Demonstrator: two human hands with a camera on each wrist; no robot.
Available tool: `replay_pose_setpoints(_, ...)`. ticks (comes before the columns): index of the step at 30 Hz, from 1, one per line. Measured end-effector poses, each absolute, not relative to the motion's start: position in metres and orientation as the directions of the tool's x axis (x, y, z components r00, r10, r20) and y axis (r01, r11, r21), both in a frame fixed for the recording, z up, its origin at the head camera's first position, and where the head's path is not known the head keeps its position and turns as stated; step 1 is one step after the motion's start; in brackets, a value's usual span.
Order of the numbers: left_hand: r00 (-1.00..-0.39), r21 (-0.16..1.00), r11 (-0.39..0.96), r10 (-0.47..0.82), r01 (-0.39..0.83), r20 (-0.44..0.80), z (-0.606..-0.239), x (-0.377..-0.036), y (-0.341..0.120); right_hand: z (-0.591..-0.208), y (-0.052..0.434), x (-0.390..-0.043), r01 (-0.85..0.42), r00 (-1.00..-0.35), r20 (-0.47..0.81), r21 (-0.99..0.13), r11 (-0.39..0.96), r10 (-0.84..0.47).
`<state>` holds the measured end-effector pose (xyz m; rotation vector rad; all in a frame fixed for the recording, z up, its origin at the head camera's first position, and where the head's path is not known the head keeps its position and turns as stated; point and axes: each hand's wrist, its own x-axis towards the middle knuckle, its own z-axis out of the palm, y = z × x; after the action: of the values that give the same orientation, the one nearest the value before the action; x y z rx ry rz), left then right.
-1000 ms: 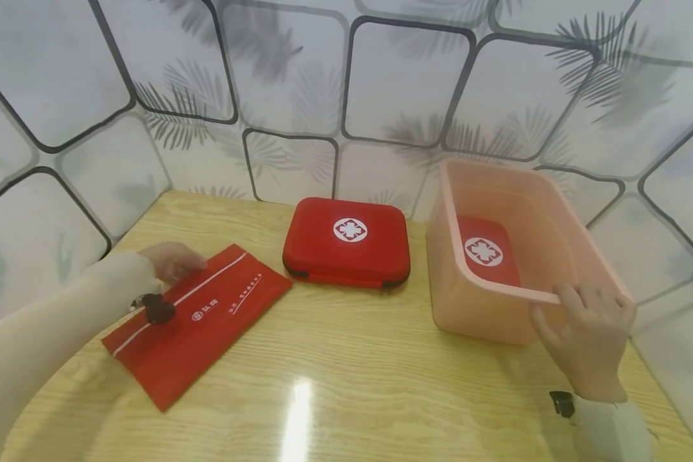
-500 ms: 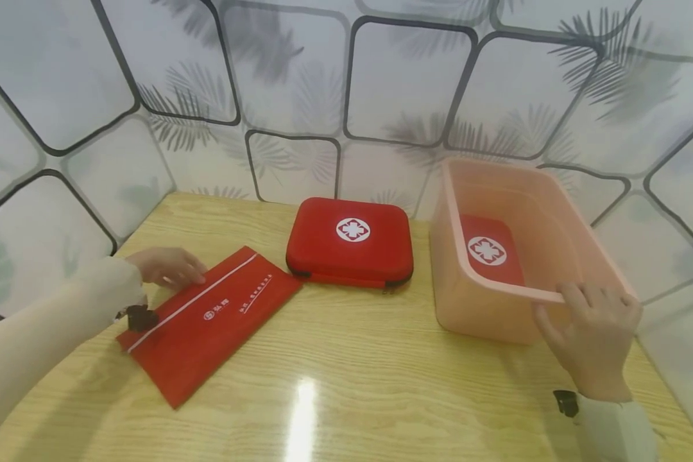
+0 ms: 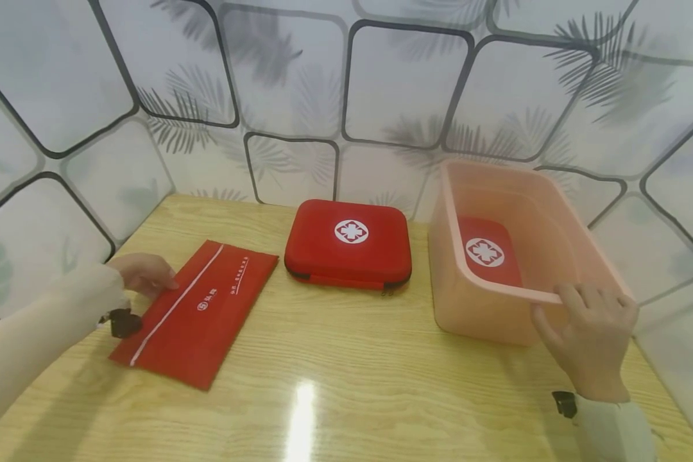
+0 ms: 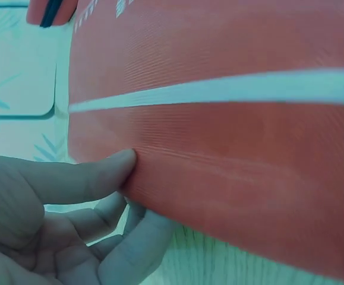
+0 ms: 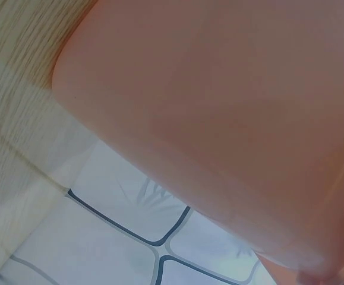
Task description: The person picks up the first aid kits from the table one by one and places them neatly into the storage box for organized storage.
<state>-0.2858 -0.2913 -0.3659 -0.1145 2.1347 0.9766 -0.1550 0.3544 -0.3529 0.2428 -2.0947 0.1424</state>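
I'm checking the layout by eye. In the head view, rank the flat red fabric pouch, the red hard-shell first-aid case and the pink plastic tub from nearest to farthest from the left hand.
1. Flat red fabric pouch: on the left, its edge pinched by the left hand.
2. Red hard-shell first-aid case: in the middle, toward the wall.
3. Pink plastic tub: far right, its rim held by the right hand.

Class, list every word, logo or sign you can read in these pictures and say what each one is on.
Pouch: white logo and print, too small to read.
Case: white cross in a circle, no words.
Second case inside the bin: the same cross sign, no words.
No numbers anywhere.
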Motion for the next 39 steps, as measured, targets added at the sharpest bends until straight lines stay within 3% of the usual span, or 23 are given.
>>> replay_pose_setpoints(7, -0.657, 0.685, 0.541, 0.289, -0.488, -0.696, -0.375, -0.289, -0.297, -0.352, 0.353, -0.157, -0.237, -0.477, 0.870, 0.011, 0.971, -0.127)
replay_pose_setpoints(20, -0.659, 0.736, 0.372, 0.334, -0.565, -0.674, -0.389, -0.290, -0.292, -0.349, 0.354, -0.154, -0.187, -0.501, 0.856, 0.034, 0.982, -0.125)
replay_pose_setpoints(25, -0.671, 0.751, 0.336, 0.338, -0.569, -0.660, -0.392, -0.290, -0.283, -0.350, 0.348, -0.153, -0.167, -0.489, 0.864, 0.041, 0.985, -0.119)
replay_pose_setpoints(32, -0.676, 0.744, 0.332, 0.315, -0.580, -0.667, -0.392, -0.288, -0.277, -0.359, 0.339, -0.155, -0.209, -0.413, 0.903, 0.035, 0.977, -0.120)
replay_pose_setpoints(39, -0.686, 0.749, 0.337, 0.306, -0.570, -0.660, -0.392, -0.287, -0.276, -0.363, 0.336, -0.154, -0.222, -0.442, 0.888, 0.033, 0.974, -0.131)
